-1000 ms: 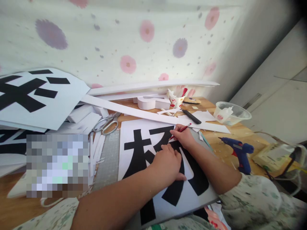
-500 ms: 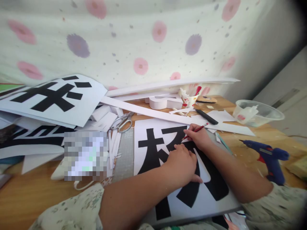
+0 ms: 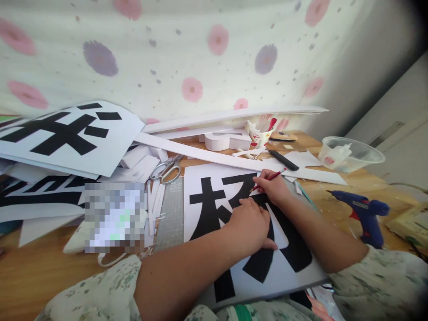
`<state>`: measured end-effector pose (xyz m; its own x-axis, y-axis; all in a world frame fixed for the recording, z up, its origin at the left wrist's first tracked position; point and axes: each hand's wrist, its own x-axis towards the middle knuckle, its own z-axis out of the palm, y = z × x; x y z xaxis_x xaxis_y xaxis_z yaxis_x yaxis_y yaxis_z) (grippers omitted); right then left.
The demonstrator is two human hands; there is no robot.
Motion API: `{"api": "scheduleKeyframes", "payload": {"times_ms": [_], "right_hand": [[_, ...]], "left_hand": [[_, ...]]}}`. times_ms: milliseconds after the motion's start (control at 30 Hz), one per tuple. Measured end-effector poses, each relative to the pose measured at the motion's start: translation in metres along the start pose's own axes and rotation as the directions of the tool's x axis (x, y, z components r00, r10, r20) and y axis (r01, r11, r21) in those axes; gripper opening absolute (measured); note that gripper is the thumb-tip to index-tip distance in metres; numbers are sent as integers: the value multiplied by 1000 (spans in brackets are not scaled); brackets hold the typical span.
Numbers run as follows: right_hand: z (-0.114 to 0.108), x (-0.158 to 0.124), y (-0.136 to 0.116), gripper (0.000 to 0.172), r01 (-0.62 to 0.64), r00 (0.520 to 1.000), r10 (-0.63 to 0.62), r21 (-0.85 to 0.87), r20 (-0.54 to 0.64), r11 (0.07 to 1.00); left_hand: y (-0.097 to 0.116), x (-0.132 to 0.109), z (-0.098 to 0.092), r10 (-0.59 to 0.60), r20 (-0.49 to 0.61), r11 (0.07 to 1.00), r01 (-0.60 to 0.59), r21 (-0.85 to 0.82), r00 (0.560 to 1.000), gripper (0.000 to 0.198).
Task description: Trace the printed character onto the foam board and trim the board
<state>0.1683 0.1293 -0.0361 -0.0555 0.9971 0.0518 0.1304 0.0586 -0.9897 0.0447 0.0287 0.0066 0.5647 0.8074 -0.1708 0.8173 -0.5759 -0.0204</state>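
A white sheet (image 3: 197,174) bearing a large black character (image 3: 207,195) lies in front of me on a grey cutting mat (image 3: 171,214). My left hand (image 3: 251,225) presses down on the sheet's middle, palm down, with its thumb spread to the side. Part of the character is hidden under it. Just above and to the right, my right hand (image 3: 274,187) is closed around a dark red pencil (image 3: 278,173). The pencil's tip points down and left, at the upper part of the character.
Scissors (image 3: 172,171) lie left of the sheet, near a pixelated device (image 3: 115,218). Printed sheets (image 3: 123,154) are piled at the left. White strips (image 3: 207,154), a black-handled cutter (image 3: 283,159), a paper cup (image 3: 259,136) and a clear bowl (image 3: 366,156) stand behind. A blue glue gun (image 3: 368,209) lies right.
The whole view has shifted slightly, so things sit a little further left. Both hands keep nearly the same place on the sheet, and the pencil stays in my right hand.
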Motion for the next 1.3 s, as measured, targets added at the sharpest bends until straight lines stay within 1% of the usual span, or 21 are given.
{"api": "scheduleKeyframes", "payload": {"times_ms": [133,367,600,767,1033,1300], "right_hand": [[1,0,-1,30,9,1000,-9,2,7,1000],[1,2,1,30,23,1000,-23,-2,21,1000],[2,3,1,27,31,999,-32,-50,-3,998],[2,3,0,27,28,1000,-28,-99,3,995],[1,3,2,28,45,999,-43,-113,23,993],[1,2,2,27,48,999,-45,-125,24,991]], "left_hand": [[-1,0,1,6,-19,1000,-6,20,1000,91],[-1,2,4,-4,-22,1000,5,26,1000,92],[0,3,1,-27,6,1000,27,-4,1000,92],[1,4,0,-31,31,999,32,-23,999,93],[0,4,6,-27,-5,999,26,-22,1000,93],[1,5,3,-24,25,999,25,-24,999,93]]}}
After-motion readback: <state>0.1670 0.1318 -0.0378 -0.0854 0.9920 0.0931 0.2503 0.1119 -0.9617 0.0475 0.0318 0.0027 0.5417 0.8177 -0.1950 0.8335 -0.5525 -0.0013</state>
